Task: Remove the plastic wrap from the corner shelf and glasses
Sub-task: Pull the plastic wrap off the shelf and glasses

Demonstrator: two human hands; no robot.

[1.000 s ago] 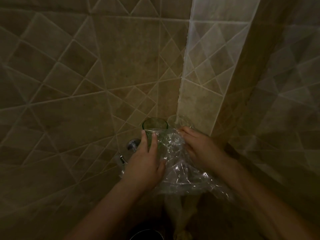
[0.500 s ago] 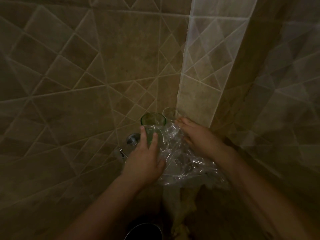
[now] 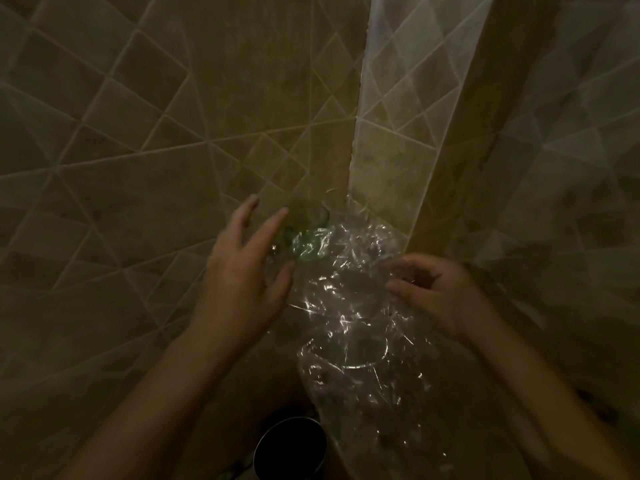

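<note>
here, two bare hands work at crinkled clear plastic wrap in a dim tiled corner.

going left to right: the beige diagonal-tiled wall fills the left side, and the left hand hovers before it with fingers spread wide, gripping nothing, its fingertips beside the blurred green drinking glass, probably to steady the glass while the film comes away. the crinkled clear plastic wrap lies between the two hands, draped from the glass down over the corner shelf, whose outline i cannot make out under it, and trailing toward the dark round metal cup below. the right hand is half curled at the film's right edge, fingers bent as if to pinch; whether it actually holds the wrap i cannot tell.
</note>
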